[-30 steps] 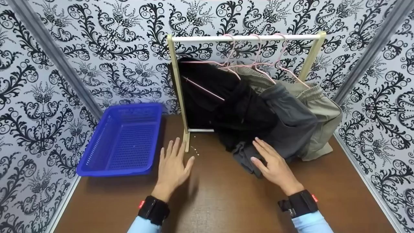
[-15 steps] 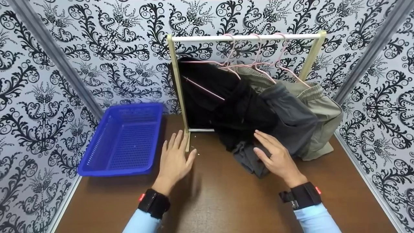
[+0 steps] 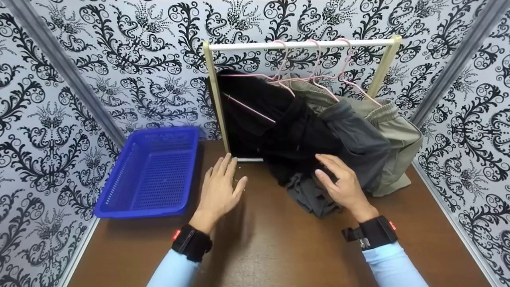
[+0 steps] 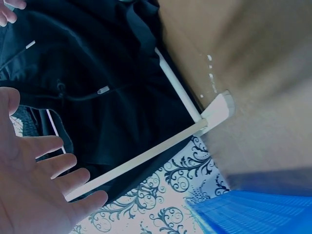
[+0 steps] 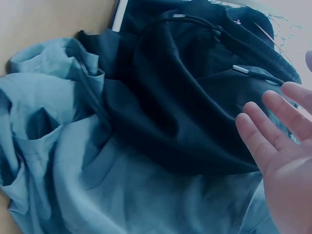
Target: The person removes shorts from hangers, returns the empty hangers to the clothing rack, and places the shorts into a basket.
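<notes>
My left hand (image 3: pixel 220 193) and right hand (image 3: pixel 343 183) spread before a small clothes rack (image 3: pixel 381 71), both released and grasping nothing, fingers loosely extended. The black garment (image 3: pixel 295 133) hangs at the rack's left end on a pink hanger (image 3: pixel 250 108), its folds spilling forward between my hands; whether my right fingers brush it, I cannot tell. My left fingertips reach toward the near foot of the rack, and contact there is unclear too.

The cloth looks soft and limp, so I judge it light, hard to damage and apt to slump or slide if lifted by a single fold. The gathered waist, near the hanger, would seem the surest hold, with the hanger steadied as well.

The black fabric is matte and dark, trimmed with drawcords ending in pale, hard-looking tips (image 4: pixel 103 90). Beside it, gray pants (image 3: pixel 358 143) hang smooth, their lower end crumpled on the brown table (image 3: pixel 279 247), and khaki pants (image 3: pixel 398 139) show a ruched waistband at far right. A white rail tops the rack's pale, wood-like posts. To my left sits a blue basket (image 3: pixel 141 212), rectangular, apparently plastic, its floor finely perforated.
</notes>
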Motion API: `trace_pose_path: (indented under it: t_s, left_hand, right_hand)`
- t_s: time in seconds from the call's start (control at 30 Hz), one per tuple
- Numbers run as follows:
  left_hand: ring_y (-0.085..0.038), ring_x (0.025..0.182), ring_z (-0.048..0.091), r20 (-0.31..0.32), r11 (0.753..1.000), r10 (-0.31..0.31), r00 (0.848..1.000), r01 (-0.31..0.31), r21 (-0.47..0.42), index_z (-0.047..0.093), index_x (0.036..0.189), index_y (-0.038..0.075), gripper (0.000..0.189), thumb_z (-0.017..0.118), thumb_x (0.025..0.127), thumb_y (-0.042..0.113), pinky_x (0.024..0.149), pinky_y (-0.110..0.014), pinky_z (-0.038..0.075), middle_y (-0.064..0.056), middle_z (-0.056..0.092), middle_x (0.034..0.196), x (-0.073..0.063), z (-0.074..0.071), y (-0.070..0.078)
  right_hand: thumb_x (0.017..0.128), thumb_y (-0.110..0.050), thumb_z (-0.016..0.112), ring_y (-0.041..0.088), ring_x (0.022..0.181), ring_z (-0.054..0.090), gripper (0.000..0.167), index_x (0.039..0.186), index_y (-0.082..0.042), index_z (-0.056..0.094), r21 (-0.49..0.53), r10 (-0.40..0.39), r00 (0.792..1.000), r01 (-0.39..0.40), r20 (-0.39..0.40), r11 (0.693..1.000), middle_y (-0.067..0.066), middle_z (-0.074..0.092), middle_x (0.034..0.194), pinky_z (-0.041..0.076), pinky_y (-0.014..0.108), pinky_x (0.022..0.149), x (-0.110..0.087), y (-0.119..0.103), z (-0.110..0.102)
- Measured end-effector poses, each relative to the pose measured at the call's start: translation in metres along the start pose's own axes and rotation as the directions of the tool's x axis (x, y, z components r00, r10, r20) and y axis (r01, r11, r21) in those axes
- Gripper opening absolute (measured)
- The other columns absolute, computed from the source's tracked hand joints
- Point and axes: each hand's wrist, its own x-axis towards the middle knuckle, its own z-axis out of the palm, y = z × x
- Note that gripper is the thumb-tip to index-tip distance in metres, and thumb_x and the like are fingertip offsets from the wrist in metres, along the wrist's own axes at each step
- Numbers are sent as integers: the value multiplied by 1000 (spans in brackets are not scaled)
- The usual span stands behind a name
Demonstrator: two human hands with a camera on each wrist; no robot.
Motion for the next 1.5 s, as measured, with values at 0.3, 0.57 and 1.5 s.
trace_pose_path:
  t_s: [0.3,0.57,1.5]
  left_hand:
    - [-39,145,43,-59,998,58,997,-59,-17,51,149,0,63,54,102,42,114,-60,36,-19,45,158,12,-4,8]
    - [-39,144,44,-59,996,82,995,-83,-20,51,149,0,64,53,103,43,114,-59,36,-19,46,158,23,-7,14]
    - [-37,143,45,-67,995,91,994,-94,-32,50,149,0,63,53,103,43,112,-58,38,-20,47,156,30,-4,29]
  right_hand:
    - [89,8,70,33,109,63,38,127,7,68,-13,-14,997,13,-76,1000,20,66,122,45,16,95,22,-4,-8]
    - [90,6,69,37,115,60,33,123,6,71,-49,-17,986,9,-167,999,20,66,121,43,28,104,42,-7,-15]
    - [94,-6,69,41,131,56,41,133,6,64,-64,154,978,-164,-138,984,24,61,138,42,56,108,56,4,-17]
